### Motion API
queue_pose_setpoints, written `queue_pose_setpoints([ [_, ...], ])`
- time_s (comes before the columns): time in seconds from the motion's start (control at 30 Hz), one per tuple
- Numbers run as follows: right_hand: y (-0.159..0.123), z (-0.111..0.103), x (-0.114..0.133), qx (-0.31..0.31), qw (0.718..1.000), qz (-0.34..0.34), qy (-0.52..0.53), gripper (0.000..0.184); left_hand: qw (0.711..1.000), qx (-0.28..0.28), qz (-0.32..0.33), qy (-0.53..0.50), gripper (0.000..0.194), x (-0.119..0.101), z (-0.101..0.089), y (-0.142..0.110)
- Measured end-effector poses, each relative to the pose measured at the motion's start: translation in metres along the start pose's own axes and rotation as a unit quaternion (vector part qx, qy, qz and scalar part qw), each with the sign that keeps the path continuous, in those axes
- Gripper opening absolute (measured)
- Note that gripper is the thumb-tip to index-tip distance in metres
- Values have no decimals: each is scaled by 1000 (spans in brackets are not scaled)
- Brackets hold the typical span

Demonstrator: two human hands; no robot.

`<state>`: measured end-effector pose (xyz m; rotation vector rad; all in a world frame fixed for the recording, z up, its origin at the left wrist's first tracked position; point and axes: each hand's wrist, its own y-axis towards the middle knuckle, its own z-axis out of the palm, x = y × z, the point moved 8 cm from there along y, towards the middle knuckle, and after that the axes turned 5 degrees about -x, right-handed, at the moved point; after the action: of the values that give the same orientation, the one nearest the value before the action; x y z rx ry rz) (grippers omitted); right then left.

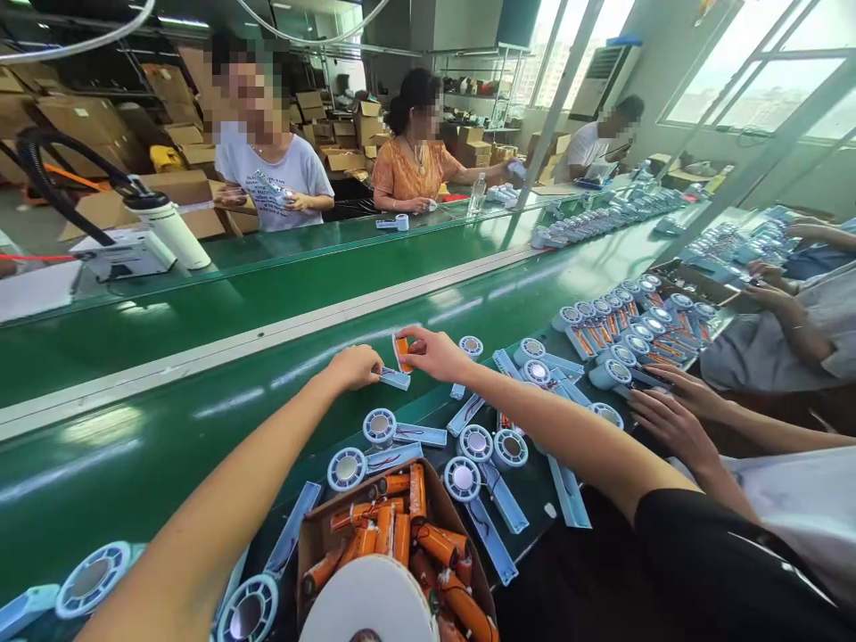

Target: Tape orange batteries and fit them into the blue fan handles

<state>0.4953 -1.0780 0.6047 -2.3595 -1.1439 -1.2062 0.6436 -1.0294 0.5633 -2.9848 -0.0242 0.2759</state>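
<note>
My left hand point(357, 367) is closed on a light-blue fan casing point(396, 380), whose open trough-like handle points right. The hand hides the other end of this casing. In the fingertips of my right hand point(436, 353) is an orange cylindrical battery point(402, 351), held tilted close above the casing; whether the two touch, I cannot tell. Below my hands stands a cardboard box point(305, 544) with several orange batteries point(384, 528) in it. A white roll point(371, 599) covers the box's near part. Loose fan casings point(380, 428) with round heads and thin wires lie around it.
A green conveyor belt point(220, 392) runs past my hands, bordered by a pale rail point(260, 334). Rows of casings with batteries point(621, 325) sit at right, near a co-worker's hands point(675, 419). Several people work across the belt. A white fume extractor point(170, 234) stands far left.
</note>
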Motion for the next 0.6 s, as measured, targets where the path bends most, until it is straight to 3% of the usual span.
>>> queue_pose_setpoints([
  [0.13,0,5,3,8,998,-2,-62,41,999,25,-26,-23,12,5,-11,1],
  [0.3,-2,15,4,40,988,-5,-150,39,997,5,-70,-44,30,5,-16,3],
  [0.6,-4,34,3,120,934,-17,-336,37,989,-58,-120,-65,39,-4,-20,9],
])
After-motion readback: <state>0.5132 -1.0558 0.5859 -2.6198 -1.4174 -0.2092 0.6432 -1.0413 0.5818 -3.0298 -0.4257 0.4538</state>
